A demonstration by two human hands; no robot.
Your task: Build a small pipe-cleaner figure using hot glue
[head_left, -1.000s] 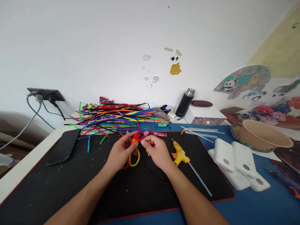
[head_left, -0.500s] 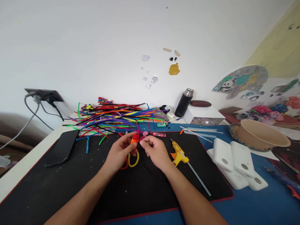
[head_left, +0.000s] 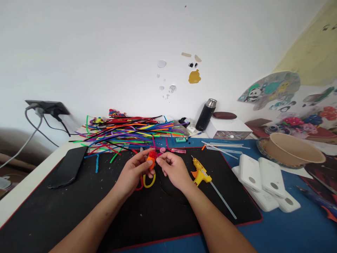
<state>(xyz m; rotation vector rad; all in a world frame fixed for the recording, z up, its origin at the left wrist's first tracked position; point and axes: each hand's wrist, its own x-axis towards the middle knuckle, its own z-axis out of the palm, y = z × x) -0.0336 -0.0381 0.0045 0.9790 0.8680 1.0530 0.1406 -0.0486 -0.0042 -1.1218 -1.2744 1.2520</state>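
Note:
My left hand (head_left: 135, 168) is closed around a small coiled pipe cleaner piece (head_left: 151, 159), orange below and red at its top. Close beside it, the fingertips of my right hand (head_left: 172, 168) are pinched together at the red end of the coil; what they grip is mostly hidden. Scissors with a red and yellow handle (head_left: 149, 181) lie on the black mat under my left hand. Beyond my fingers sits a pink spiral (head_left: 162, 150) with pink pipe cleaner strips around it.
A yellow glue gun (head_left: 201, 172) lies right of my right hand. Many-coloured pipe cleaners (head_left: 131, 131) are heaped at the back. A phone (head_left: 68, 167) is on the left, a black flask (head_left: 206, 115) by the wall, white power banks (head_left: 250, 172) and a tan bowl (head_left: 295, 149) on the right.
The red strand that stretched from the coil to my right fingers no longer shows, and the red top looks wider. Both hands stay nearly in place; the view has shifted slightly.

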